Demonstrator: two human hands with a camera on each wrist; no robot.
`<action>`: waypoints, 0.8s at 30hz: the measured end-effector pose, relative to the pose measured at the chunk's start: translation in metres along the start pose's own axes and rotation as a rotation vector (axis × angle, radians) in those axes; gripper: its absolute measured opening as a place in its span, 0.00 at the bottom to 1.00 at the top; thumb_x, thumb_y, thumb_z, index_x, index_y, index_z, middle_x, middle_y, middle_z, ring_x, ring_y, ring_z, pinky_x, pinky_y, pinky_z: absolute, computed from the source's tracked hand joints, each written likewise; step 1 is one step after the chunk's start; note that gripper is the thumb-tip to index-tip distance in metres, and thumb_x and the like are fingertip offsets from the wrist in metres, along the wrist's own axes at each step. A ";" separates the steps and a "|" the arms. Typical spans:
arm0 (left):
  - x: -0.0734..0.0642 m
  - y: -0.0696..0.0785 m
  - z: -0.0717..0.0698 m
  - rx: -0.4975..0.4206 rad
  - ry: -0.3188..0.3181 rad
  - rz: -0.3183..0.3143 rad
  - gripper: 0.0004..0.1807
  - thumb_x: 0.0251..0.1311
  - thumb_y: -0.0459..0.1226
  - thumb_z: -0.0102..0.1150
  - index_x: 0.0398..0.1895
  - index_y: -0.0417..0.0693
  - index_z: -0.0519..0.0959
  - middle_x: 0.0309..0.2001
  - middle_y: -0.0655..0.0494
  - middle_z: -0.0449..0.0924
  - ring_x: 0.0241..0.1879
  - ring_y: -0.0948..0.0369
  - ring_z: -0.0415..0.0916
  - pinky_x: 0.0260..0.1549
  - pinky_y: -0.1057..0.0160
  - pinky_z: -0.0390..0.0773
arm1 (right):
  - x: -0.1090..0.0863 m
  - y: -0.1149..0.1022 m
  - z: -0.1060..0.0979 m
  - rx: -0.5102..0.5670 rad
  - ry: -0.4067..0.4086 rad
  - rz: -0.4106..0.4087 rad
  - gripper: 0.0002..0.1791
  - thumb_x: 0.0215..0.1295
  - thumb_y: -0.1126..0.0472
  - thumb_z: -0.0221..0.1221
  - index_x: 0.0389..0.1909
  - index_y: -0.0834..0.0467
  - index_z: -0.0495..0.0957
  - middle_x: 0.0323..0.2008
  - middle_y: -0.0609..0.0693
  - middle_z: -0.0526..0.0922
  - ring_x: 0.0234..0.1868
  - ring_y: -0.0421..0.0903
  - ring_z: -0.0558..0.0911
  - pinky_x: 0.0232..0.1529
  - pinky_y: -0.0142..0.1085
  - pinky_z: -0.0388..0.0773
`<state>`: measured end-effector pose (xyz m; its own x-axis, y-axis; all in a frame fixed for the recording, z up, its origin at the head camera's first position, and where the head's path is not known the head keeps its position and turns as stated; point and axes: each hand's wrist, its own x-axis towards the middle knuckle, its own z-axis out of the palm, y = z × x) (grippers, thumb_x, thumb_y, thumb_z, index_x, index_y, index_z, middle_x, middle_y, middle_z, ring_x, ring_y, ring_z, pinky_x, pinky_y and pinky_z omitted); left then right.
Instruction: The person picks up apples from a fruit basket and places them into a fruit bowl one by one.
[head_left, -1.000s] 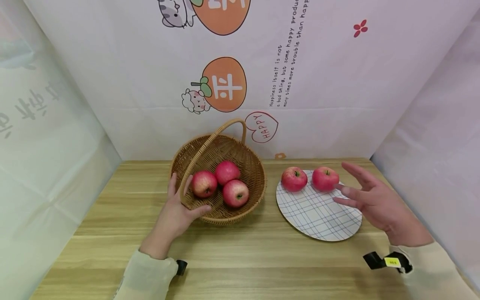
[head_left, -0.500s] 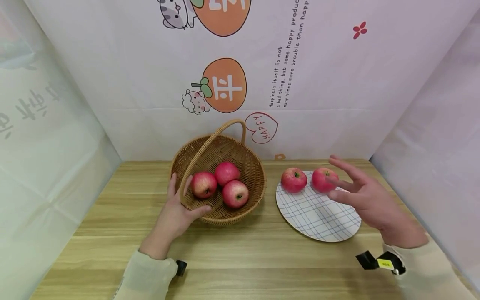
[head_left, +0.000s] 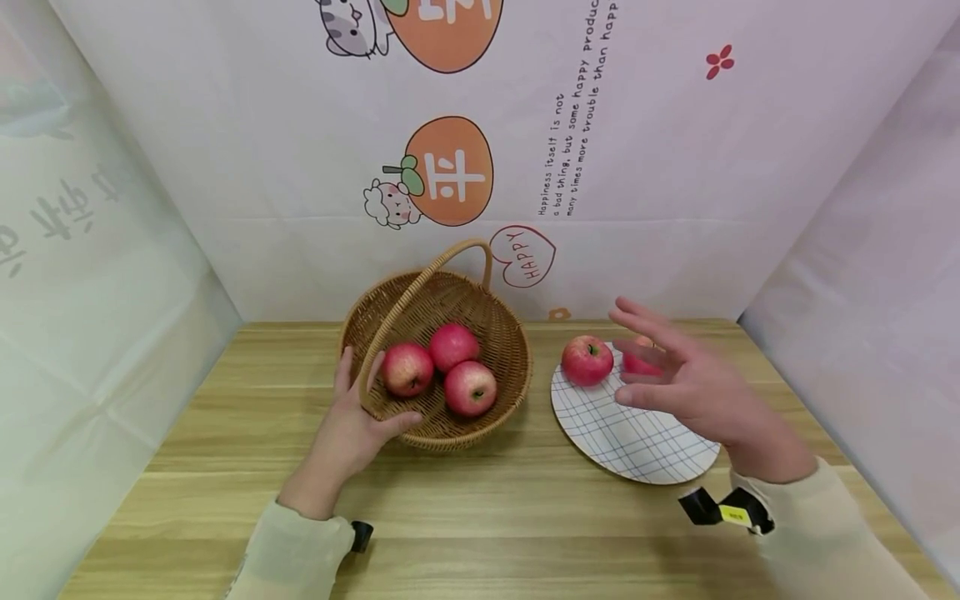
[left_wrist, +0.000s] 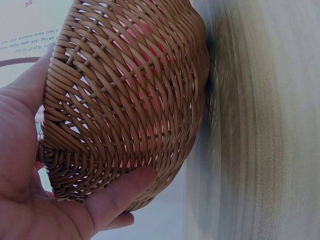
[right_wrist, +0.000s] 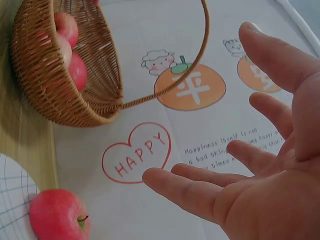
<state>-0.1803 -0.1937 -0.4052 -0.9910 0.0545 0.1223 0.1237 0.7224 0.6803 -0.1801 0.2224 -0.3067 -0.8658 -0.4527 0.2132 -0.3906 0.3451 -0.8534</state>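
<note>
A brown wicker basket with a tall arched handle stands left of centre, holding three red apples. My left hand grips the basket's left rim by the base of the handle, thumb on the inner side. In the left wrist view, its fingers lie against the woven outer wall. Two more apples are at the far edge of a round, flat white plate with blue grid lines: the left apple shows whole, the right apple partly behind my right hand. That hand hovers over the plate, fingers spread, holding nothing.
Everything stands on a light wood-grain table. A white printed cloth rises right behind the basket and plate, and plain side cloths close in the left and right. The basket handle arches up toward the back cloth.
My right hand has moved left across the plate and now covers part of the right apple. The left hand, basket and apples have stayed where they were.
</note>
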 end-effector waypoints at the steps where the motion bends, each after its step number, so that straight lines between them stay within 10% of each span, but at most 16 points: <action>1: 0.000 0.000 0.000 0.000 0.000 0.001 0.64 0.46 0.68 0.68 0.81 0.54 0.48 0.79 0.47 0.24 0.62 0.31 0.65 0.56 0.39 0.69 | 0.003 -0.002 0.003 0.004 -0.018 -0.015 0.46 0.60 0.67 0.70 0.77 0.44 0.60 0.78 0.38 0.47 0.69 0.61 0.65 0.49 0.42 0.79; 24: 0.002 -0.003 0.001 0.001 0.010 0.018 0.63 0.46 0.67 0.69 0.81 0.54 0.49 0.79 0.46 0.25 0.62 0.31 0.65 0.56 0.39 0.69 | 0.061 -0.012 0.074 -0.169 -0.095 -0.123 0.45 0.51 0.59 0.77 0.71 0.41 0.70 0.76 0.32 0.49 0.74 0.47 0.55 0.52 0.46 0.78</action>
<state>-0.1826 -0.1953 -0.4080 -0.9881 0.0604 0.1413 0.1410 0.7221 0.6773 -0.2053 0.1293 -0.3184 -0.7780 -0.5729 0.2580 -0.5454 0.4118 -0.7301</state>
